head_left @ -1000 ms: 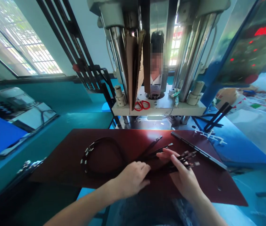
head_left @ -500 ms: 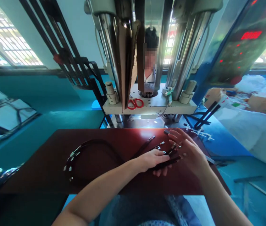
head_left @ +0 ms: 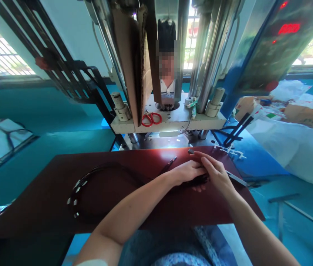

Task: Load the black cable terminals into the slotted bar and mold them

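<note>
A bundle of black cables (head_left: 199,180) is wrapped in my left hand (head_left: 188,172), over the right part of the brown table. Their near ends are mostly hidden by my hands. My right hand (head_left: 217,173) is against the left fingertips and the bundle's ends, its fingers stretched out. From the bundle the cables curve left in a loop (head_left: 101,170), with several metal plugs (head_left: 77,190) at the far side. One more plug end (head_left: 173,160) sticks out behind my left wrist. A small dark piece (head_left: 191,151) lies by my right fingertips.
Behind the brown table (head_left: 48,192) stands a press with a pale metal plate (head_left: 134,127). Red-handled scissors (head_left: 151,119) and a cardboard sheet (head_left: 130,66) rest on it. A control box with red digits (head_left: 288,29) hangs at right. White plastic sprues (head_left: 230,150) lie at the table's right edge.
My right hand has moved in from beside the cable ends to meet my left hand, covering the plugs that showed between them. The whole view has shifted slightly.
</note>
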Available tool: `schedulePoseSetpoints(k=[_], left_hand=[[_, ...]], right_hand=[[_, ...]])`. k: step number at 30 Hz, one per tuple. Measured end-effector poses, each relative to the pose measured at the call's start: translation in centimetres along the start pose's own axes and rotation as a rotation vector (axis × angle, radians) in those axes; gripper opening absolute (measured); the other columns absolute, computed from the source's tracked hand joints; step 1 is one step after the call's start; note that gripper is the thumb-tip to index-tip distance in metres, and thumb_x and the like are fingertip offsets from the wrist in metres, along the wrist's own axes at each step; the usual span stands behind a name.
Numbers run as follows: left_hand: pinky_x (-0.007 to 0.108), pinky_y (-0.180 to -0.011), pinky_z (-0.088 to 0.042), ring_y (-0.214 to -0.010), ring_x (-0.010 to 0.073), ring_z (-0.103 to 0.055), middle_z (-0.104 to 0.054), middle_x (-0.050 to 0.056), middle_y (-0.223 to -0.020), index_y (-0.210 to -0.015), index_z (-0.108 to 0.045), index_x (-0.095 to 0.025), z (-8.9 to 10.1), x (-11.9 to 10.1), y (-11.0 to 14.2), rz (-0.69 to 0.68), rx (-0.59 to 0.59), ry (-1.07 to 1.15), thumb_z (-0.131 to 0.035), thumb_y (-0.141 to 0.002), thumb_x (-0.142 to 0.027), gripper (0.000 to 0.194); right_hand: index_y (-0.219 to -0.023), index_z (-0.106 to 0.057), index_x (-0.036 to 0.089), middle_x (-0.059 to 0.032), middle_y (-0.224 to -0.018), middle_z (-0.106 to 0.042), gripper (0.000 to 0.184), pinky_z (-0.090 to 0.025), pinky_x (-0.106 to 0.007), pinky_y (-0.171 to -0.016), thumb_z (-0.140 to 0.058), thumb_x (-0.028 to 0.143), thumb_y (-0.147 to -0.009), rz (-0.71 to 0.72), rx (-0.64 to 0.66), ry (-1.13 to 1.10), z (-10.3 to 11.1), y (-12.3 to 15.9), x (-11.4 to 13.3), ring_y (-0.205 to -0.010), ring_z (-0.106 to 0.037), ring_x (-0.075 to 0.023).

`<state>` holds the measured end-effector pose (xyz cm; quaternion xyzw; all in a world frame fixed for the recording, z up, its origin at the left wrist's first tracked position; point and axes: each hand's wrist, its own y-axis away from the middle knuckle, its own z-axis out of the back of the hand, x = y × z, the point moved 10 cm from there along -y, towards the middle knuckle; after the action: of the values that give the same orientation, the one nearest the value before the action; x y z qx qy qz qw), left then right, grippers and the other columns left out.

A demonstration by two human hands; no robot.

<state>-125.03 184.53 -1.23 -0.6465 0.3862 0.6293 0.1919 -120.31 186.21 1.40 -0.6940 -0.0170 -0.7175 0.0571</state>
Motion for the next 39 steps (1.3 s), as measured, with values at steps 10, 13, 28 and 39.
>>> schedulePoseSetpoints(k=[10, 13, 28, 39], left_hand=[[0.020, -0.038, -0.039, -0.038, 0.0088, -0.048, -0.052, -0.001, -0.050, -0.067, -0.052, -0.011, 0.1, 3.0, -0.3, 0.057, -0.050, -0.070, -0.057, -0.070, -0.020, 0.011], [0.017, -0.033, -0.031, -0.035, 0.0059, -0.043, -0.049, -0.003, -0.051, -0.064, -0.050, -0.012, 0.3, 2.6, -0.2, 0.017, -0.079, 0.025, -0.057, -0.069, -0.025, 0.015], [0.017, -0.033, -0.017, -0.032, 0.0020, -0.029, -0.040, -0.007, -0.048, -0.067, -0.049, -0.013, 2.1, 2.1, 1.5, -0.034, -0.230, 0.096, -0.059, -0.064, -0.033, 0.022], [0.021, -0.043, -0.017, -0.043, 0.0047, -0.026, -0.031, -0.007, -0.045, -0.055, -0.042, -0.015, 1.7, 1.9, 1.7, -0.123, -0.310, -0.184, -0.052, -0.068, -0.029, 0.021]], right_hand=[[-0.122, -0.043, 0.022, -0.0069, -0.117, -0.056, 0.044, -0.039, -0.035, -0.095, -0.049, 0.044, -0.084, 0.112, 0.052, -0.001, -1.4, -0.4, -1.2, -0.110, -0.051, -0.0188], [-0.125, -0.042, 0.021, -0.0081, -0.119, -0.055, 0.046, -0.041, -0.037, -0.093, -0.042, 0.047, -0.086, 0.081, 0.083, 0.102, 0.1, -0.9, -1.4, -0.109, -0.052, -0.0204], [-0.073, -0.045, 0.020, -0.0011, -0.063, -0.055, 0.003, -0.036, -0.026, -0.047, -0.044, 0.022, -0.071, -0.188, 0.157, 1.027, 6.8, 4.4, -5.1, -0.054, -0.054, -0.0168], [-0.068, -0.047, 0.018, 0.0043, -0.042, -0.045, 0.039, -0.028, -0.021, -0.036, -0.034, 0.046, -0.091, -0.012, -0.212, -0.132, 1.0, 5.7, -4.8, -0.034, -0.038, -0.0075]])
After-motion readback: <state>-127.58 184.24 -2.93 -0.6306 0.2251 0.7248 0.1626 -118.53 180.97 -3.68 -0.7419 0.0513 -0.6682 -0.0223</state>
